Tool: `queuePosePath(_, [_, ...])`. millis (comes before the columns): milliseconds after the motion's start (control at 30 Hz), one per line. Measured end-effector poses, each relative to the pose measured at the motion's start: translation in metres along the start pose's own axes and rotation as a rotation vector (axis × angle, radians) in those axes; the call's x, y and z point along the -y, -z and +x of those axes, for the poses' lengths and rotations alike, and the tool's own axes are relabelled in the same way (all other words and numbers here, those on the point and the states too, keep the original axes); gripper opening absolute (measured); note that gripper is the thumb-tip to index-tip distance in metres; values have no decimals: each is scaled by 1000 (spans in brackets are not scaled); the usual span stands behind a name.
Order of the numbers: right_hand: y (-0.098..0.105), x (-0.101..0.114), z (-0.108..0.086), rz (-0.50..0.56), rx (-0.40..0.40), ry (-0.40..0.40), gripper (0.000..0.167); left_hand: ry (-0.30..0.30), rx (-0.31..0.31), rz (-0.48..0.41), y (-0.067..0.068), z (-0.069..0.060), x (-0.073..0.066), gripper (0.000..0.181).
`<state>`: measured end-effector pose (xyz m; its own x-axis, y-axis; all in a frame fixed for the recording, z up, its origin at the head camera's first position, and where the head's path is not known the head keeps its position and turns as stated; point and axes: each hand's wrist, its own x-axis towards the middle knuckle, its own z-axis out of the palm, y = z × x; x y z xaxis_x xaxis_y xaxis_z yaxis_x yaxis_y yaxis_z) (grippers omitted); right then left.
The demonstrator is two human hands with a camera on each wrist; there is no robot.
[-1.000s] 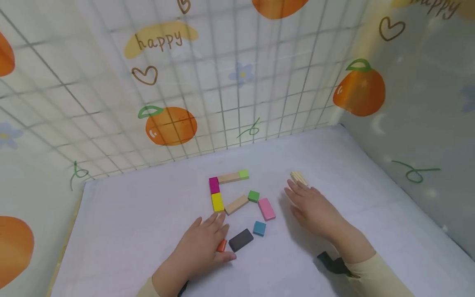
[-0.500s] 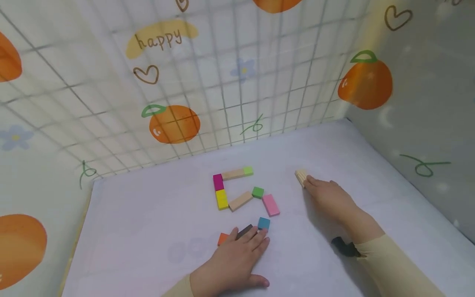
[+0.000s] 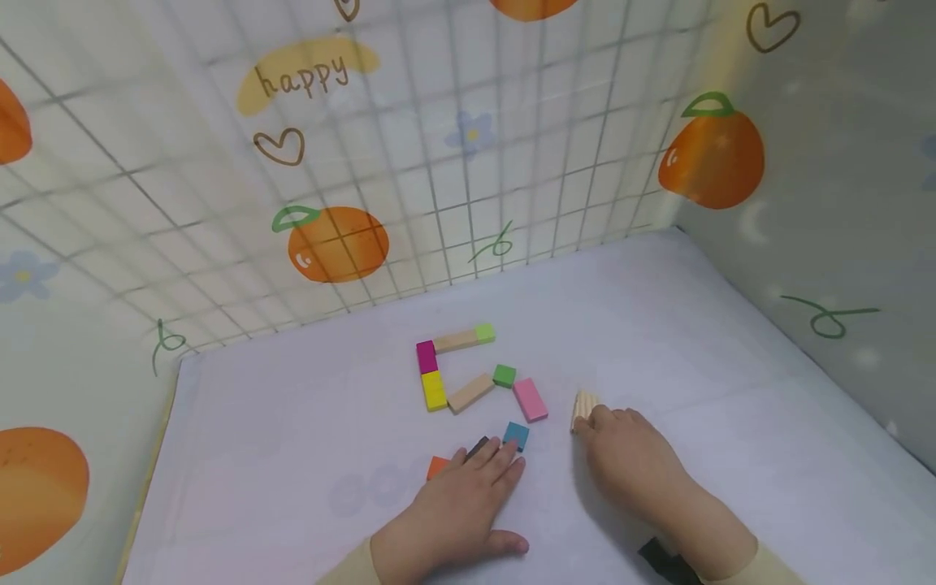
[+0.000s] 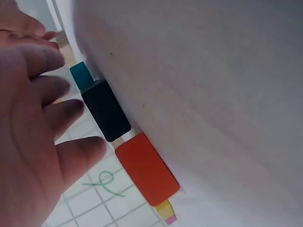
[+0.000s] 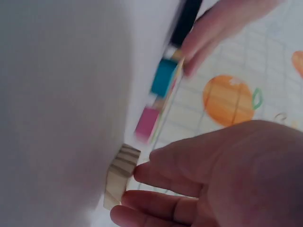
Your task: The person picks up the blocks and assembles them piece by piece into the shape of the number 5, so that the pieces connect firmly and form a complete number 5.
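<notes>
- The pale wooden block with lengthwise stripes (image 3: 586, 404) lies at my right hand (image 3: 636, 467), just past the fingertips on the white cloth (image 3: 292, 463); I can't tell if it is one piece or several.
- Its long axis runs roughly away from me, towards the wall, with the near end hidden under my fingers.
- The pink rectangular block (image 3: 530, 400) sits to its left, near but apart, its long axis slanting the other way.
- My right hand is clearly the nearer one. It comes in from the lower right, back upward, thumb and bent fingers gripping the striped block's near end.
- My left hand (image 3: 464, 504) lies palm down, fingers straight and spread, gripping nothing. It partly covers the dark grey block (image 3: 478, 448), between the orange-red block (image 3: 437, 467) and the blue cube (image 3: 516, 436); whether it presses on them I can't tell.
</notes>
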<state>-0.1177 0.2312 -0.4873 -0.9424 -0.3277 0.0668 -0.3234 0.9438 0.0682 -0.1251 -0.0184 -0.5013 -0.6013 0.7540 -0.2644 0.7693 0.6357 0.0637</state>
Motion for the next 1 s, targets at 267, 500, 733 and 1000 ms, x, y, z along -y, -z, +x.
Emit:
queuePosePath(267, [-1, 32, -14, 45, -48, 150, 31, 24, -14, 12, 1, 9, 0, 94])
queuePosePath(500, [-3, 30, -15, 124, -83, 150, 35, 51, -34, 6, -1, 0, -1, 92])
queuePosePath(733, [-3, 21, -19, 160, 0, 141, 38, 131, -18, 19, 3, -16, 4, 91])
queuePosePath(1000, [-9, 21, -19, 155, -7, 121, 40, 143, 18, 95, 13, -5, -14, 95])
